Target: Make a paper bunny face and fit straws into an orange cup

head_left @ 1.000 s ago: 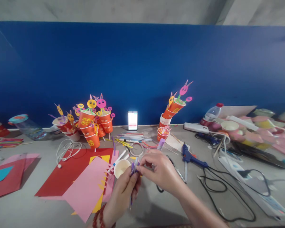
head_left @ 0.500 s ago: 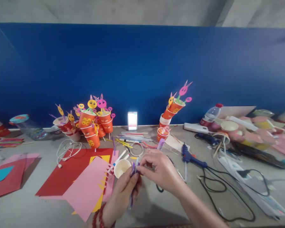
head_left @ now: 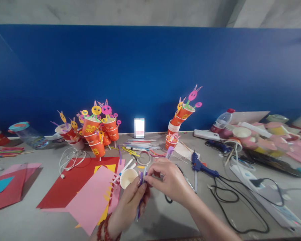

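Over the front middle of the table, my left hand (head_left: 130, 202) is closed around a thin purple-and-white stick-like piece (head_left: 141, 179). Its upper end sticks out above the thumb, and a pale lower end shows under the fingers. The fingertips of my right hand (head_left: 167, 179) are pinched together at the top of that same piece. Whether they grip it or something smaller is hidden. Just behind my left hand a white-lined paper cup (head_left: 128, 177) lies tilted with its mouth toward me. Pink paper (head_left: 90, 197) with yellow cut points lies left of the hands.
Stacked red cups with paper faces (head_left: 92, 129) stand back left, another leaning stack (head_left: 179, 117) back right. A blue glue gun (head_left: 203, 167), black cables and a white power strip (head_left: 263, 197) lie to the right. A bright screen (head_left: 139, 128) stands against the blue partition.
Both hands stay nearly in place, with only slight finger movement at the purple-and-white piece. The whole view has shifted very slightly.
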Tool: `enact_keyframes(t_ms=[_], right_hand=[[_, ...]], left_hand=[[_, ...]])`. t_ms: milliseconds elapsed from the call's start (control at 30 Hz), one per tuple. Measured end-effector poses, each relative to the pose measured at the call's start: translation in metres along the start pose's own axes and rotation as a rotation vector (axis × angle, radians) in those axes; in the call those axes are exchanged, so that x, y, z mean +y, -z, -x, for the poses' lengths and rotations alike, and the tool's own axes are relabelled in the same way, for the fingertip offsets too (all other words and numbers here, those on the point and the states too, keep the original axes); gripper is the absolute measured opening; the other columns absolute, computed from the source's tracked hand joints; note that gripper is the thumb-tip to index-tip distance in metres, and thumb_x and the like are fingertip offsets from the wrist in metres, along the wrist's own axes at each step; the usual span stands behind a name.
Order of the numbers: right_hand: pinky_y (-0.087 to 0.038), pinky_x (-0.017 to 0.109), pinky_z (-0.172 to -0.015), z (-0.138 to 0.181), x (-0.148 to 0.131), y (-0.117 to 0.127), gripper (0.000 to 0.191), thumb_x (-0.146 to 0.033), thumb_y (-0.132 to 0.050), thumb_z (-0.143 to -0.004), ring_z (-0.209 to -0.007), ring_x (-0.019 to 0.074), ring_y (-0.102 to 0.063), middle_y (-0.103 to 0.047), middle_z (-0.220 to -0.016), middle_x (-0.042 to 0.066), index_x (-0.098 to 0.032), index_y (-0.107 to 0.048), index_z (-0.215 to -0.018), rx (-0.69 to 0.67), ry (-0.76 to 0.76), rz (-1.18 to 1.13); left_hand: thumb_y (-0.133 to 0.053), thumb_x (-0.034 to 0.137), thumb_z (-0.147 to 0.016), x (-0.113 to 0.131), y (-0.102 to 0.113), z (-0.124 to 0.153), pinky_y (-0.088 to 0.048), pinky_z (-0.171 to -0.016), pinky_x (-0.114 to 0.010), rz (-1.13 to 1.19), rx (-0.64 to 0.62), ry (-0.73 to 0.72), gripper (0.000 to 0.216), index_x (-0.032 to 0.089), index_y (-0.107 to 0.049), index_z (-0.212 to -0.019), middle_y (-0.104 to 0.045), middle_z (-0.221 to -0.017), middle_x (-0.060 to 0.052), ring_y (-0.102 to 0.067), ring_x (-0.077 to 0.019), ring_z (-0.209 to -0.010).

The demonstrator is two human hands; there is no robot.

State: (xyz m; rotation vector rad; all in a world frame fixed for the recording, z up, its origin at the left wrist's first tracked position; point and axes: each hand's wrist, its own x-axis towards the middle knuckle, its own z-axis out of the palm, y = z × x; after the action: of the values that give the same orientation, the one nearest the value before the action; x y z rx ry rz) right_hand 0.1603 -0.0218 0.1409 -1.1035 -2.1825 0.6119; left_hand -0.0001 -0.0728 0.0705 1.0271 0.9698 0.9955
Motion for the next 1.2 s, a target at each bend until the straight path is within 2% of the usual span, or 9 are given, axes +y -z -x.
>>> enact_keyframes(t_ms=[667,1200], right_hand=[[-0.036,0.025,-0.062,-0.0014,0.0035,-0.0014,0.016,-0.019,-0.074,-0.08,-0.066,0.0161,-0.055,-0.063,-0.06,-0.002,-0.021,-0.066,-0.066,-0.003,-0.022,0.005],[-0.036,0.024,-0.061,-0.0021,0.0038,0.0003,0.02,-0.021,-0.075,-0.079,-0.066,0.0158,-0.057,-0.064,-0.061,-0.002,-0.021,-0.066,-0.061,-0.021,-0.073,0.021]], left_hand=[[-0.057,0.061,-0.088,-0.0043,0.0018,-0.0014,-0.029,-0.037,-0.018,-0.015,0.008,-0.004,0.042,0.018,-0.055,-0.084,-0.052,-0.062,0.004,-0.038,-0.0047,-0.041],[-0.053,0.06,-0.09,-0.0003,0.0016,-0.0018,-0.029,-0.036,-0.016,-0.034,-0.055,0.0,0.042,0.019,-0.054,-0.087,-0.05,-0.06,0.006,-0.036,-0.0036,-0.039]])
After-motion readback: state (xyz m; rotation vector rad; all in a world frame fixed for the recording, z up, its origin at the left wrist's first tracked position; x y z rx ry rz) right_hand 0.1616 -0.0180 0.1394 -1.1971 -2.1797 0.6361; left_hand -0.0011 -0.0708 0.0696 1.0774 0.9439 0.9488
